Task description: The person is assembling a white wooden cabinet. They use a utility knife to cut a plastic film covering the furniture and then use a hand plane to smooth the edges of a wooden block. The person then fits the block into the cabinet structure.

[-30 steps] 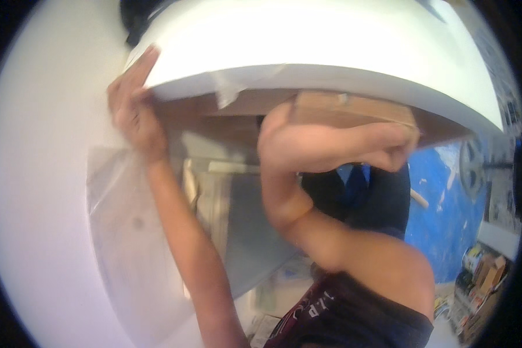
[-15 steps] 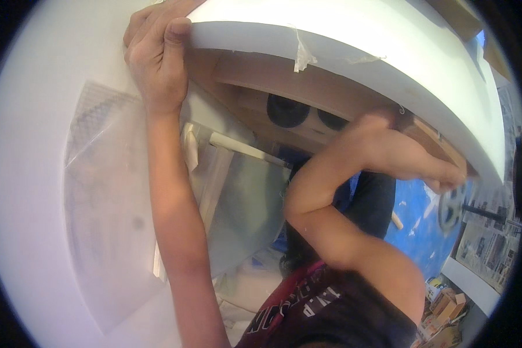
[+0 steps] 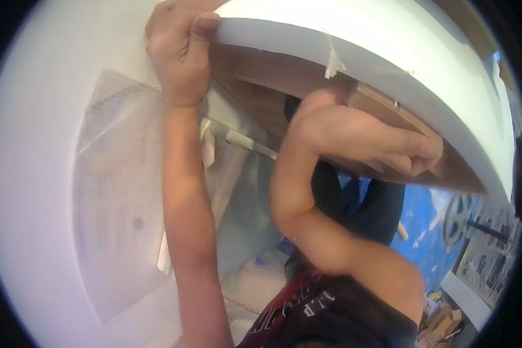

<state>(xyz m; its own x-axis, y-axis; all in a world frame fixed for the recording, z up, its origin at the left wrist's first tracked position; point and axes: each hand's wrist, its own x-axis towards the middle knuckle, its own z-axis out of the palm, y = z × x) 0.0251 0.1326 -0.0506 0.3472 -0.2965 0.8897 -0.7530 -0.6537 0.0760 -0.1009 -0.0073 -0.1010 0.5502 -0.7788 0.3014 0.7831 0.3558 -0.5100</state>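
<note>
Against 0.5 s ago, the right hand and its block have slid left, nearer the tape hanging from the rim of the white panel; this suggests 1 stroke of back-and-forth work along the panel's inner side. The right hand is curled about the block, its grip partly hidden, and whether the block touches the panel cannot be told. The left hand stays closed on the panel's left end, thumb over the rim, apparently steadying it.

White letters — on the dark shirt.
</note>
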